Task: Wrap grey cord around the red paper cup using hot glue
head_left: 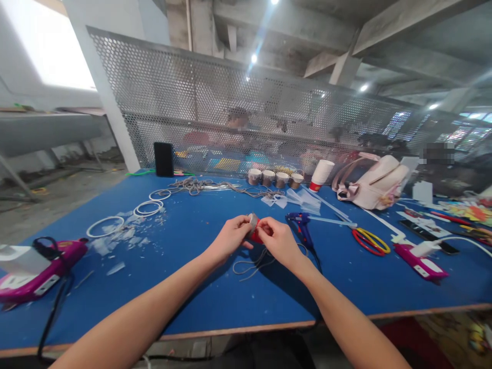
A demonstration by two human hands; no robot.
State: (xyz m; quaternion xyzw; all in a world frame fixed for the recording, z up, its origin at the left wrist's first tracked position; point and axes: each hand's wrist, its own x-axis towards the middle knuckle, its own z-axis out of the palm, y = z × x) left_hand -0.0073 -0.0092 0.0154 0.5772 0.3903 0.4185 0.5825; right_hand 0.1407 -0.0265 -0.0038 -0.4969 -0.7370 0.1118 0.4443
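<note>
Over the middle of the blue table, my left hand (pixel 232 236) is closed around a small red paper cup (pixel 256 236) with grey cord wound about one end. The fingers of my right hand (pixel 280 241) are pinched together against the cup's red side, at the grey cord (pixel 251 264). A loose length of that cord loops on the table below both hands. Much of the cup is hidden by my fingers. Just right of my right hand lies a blue glue gun (pixel 302 225) with a clear glue stick in its back.
Several cord-wrapped cups (pixel 268 178) and a stack of paper cups (pixel 321 174) stand at the back near a pink backpack (pixel 374 184). White rings (pixel 148 207) and plastic scraps lie left. Power strips (pixel 421 264) sit at both sides; red and yellow rings (pixel 371 241) lie right.
</note>
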